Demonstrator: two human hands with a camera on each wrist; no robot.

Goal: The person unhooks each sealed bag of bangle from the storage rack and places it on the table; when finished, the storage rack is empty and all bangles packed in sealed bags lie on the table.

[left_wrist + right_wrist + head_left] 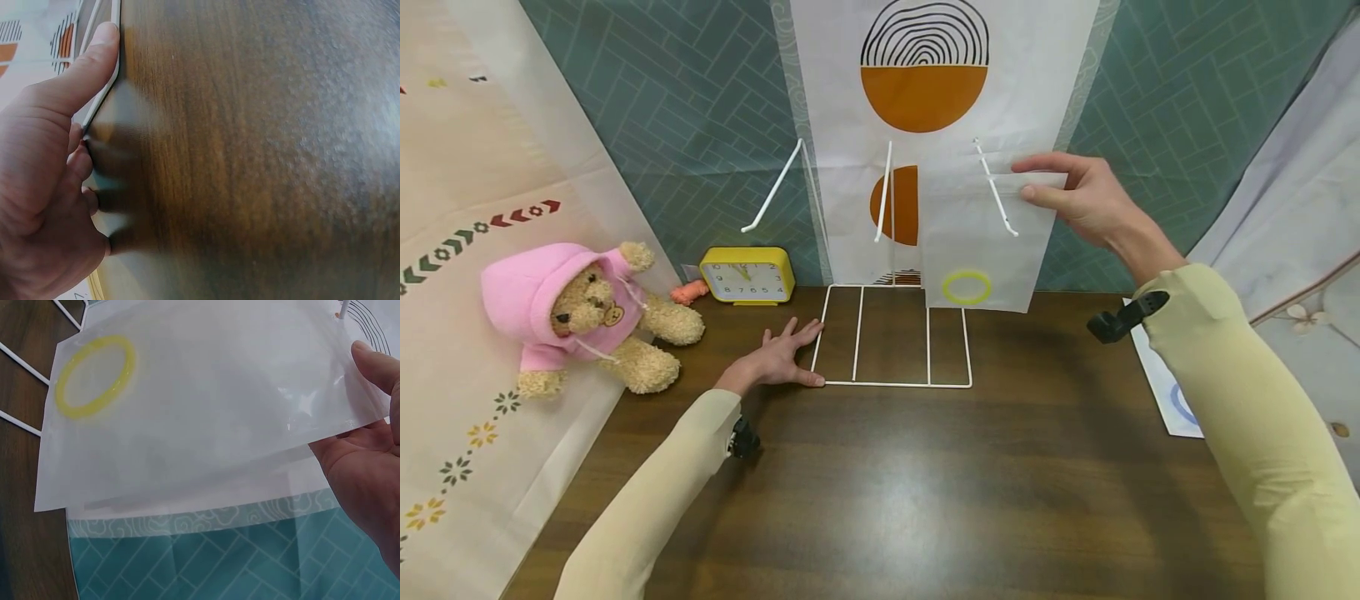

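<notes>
A white wire display rack (892, 385) with three long prongs stands against the backdrop. From its right prong (1000, 204) hangs a translucent white plastic bag (985, 258) with a yellow ring (967, 287) showing near its bottom. My right hand (1086, 196) pinches the bag's upper right edge between thumb and fingers, close beside the prong. In the right wrist view the thumb (375, 365) lies over the bag's face. My left hand (778, 358) rests with fingers spread at the left side of the rack's base, its thumb (100, 56) along the front corner wire.
A yellow alarm clock (747, 275) stands left of the rack, with a small orange item (689, 292) beside it. A teddy bear (587, 317) in a pink hoodie sits farther left. Near the right curtain lies a white sheet or bag (1161, 383) with a blue ring mark.
</notes>
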